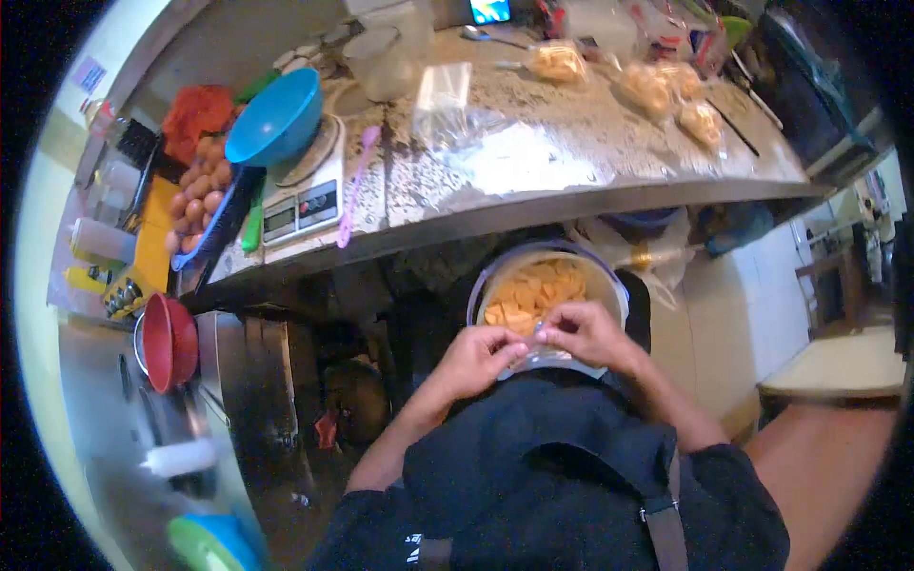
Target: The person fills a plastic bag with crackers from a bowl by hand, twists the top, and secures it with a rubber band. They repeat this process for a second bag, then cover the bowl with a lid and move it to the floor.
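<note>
Both hands meet over the near side of a round tub [617, 297] in front of my body. Orange chip-like pieces [535, 289] fill much of the tub. My left hand [486, 358] is closed, thumb against fingers, on the edge of something clear that looks like a plastic bag [550, 356]. My right hand [583, 333] pinches the same clear plastic just to the right, its fingertips close to the left ones. The lower part of the plastic is hard to make out against the tub.
A worktop [400, 205] stands beyond the tub, with a scale [303, 211], blue bowl [276, 119], pink spoon [357, 186] and filled bags [647, 90]. Eggs [198, 195] and a red bowl [171, 343] are at left. A chair [833, 366] is at right.
</note>
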The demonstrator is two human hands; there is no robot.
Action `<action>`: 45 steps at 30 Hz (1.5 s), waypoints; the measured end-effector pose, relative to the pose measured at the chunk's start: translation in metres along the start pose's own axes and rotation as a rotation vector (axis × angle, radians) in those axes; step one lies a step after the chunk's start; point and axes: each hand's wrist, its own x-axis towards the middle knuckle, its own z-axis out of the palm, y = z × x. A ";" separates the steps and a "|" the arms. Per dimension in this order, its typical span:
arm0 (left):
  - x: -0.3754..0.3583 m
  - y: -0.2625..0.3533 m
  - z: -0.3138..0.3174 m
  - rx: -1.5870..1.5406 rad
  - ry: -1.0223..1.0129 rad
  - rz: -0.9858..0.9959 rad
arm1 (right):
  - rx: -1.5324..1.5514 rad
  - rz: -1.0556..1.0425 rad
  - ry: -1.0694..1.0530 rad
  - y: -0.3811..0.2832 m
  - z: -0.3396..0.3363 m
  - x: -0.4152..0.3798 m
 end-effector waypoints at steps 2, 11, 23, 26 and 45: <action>0.002 -0.001 -0.001 -0.242 0.025 -0.051 | 0.040 0.038 0.000 0.016 -0.005 0.004; 0.017 -0.012 -0.006 -0.403 0.098 0.004 | 0.269 0.178 -0.101 0.013 -0.021 0.025; 0.019 -0.016 0.006 -0.183 -0.044 0.008 | 0.820 0.207 0.207 -0.009 -0.057 0.031; 0.011 -0.021 -0.009 -0.420 0.009 -0.060 | 0.692 0.192 0.245 -0.003 -0.077 0.024; -0.019 -0.016 -0.043 -0.229 0.219 -0.132 | 0.087 0.202 -0.037 0.024 -0.068 -0.040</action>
